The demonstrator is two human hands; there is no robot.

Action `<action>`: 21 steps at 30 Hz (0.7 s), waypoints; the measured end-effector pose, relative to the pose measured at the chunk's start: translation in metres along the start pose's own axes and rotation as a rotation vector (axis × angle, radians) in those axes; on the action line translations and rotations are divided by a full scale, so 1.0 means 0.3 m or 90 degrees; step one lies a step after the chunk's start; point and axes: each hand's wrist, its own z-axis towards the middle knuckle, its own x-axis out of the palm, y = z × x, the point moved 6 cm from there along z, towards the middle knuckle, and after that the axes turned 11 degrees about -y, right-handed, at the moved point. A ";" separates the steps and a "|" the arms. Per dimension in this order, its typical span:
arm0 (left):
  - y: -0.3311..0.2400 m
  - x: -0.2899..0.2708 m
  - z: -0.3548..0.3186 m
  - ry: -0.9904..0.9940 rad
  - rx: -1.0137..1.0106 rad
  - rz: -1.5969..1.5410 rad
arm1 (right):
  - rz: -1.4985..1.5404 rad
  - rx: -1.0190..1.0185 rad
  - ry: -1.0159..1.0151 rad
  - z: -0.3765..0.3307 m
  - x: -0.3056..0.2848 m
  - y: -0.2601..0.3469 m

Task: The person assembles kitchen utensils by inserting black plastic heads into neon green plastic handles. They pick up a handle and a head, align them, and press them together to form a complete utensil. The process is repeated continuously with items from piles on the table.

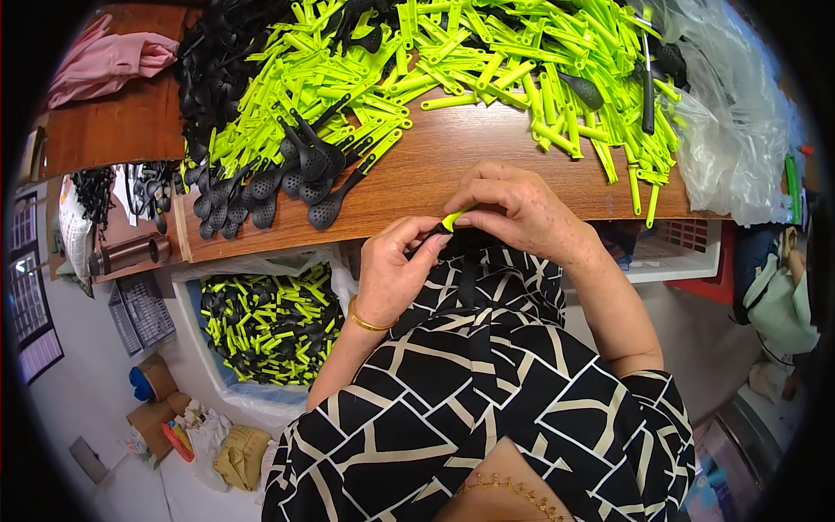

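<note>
At the table's front edge, my two hands meet over one small utensil with a lime-green handle [456, 217] and a black neck. Its black part is pinched between the thumb and fingers of my left hand [393, 271]; whatever lies beyond the neck is hidden. My right hand [515, 210] grips the green handle, covering most of its length. Just left of my hands, a finished-looking black perforated spoon [327, 209] with a green handle lies among several others, their heads toward the edge. Loose green handles [452, 61] are heaped across the back of the wooden table [470, 139].
Black spoon heads [204, 74] pile up at the back left, near a pink cloth [113, 54]. Below the table at left stands a lined white bin [196, 304] full of green-and-black utensils. Clear plastic bags [731, 113] drape over the right end, above a white crate [709, 248].
</note>
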 end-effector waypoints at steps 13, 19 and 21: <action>0.003 -0.023 0.007 -0.028 0.002 0.037 | 0.009 -0.038 -0.046 -0.004 0.010 0.016; 0.011 -0.018 0.003 -0.008 0.036 0.013 | -0.017 -0.049 -0.039 0.007 0.014 0.003; 0.007 -0.020 0.004 -0.011 0.055 0.031 | -0.045 -0.037 -0.031 0.003 0.021 0.005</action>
